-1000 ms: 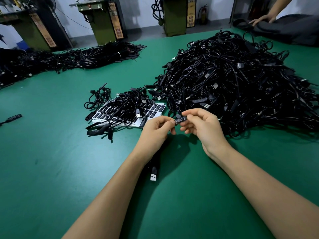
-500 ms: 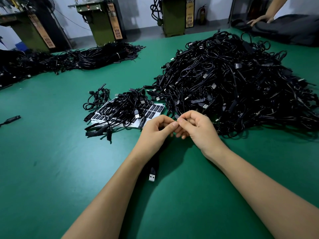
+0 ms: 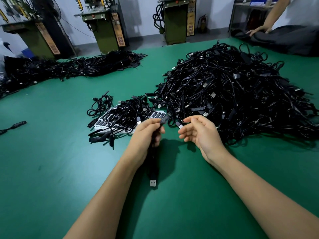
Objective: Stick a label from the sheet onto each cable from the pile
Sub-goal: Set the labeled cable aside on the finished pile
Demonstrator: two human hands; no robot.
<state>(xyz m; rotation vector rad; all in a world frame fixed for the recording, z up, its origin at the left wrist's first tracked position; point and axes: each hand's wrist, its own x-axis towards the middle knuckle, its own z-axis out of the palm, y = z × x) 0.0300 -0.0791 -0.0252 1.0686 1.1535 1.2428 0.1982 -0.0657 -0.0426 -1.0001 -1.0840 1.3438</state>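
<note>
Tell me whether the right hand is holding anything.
Empty: the right hand is open with relaxed fingers; the left hand alone grips the cable.

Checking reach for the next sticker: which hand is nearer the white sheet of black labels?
Left. The left hand, gripping a black cable, sits right at the white label sheet's near edge; the open right hand hangs further right, by the big cable pile.

The hands have parted: the right hand (image 3: 201, 131) has let go and opened, the left hand (image 3: 146, 135) alone holding the cable (image 3: 153, 163).
</note>
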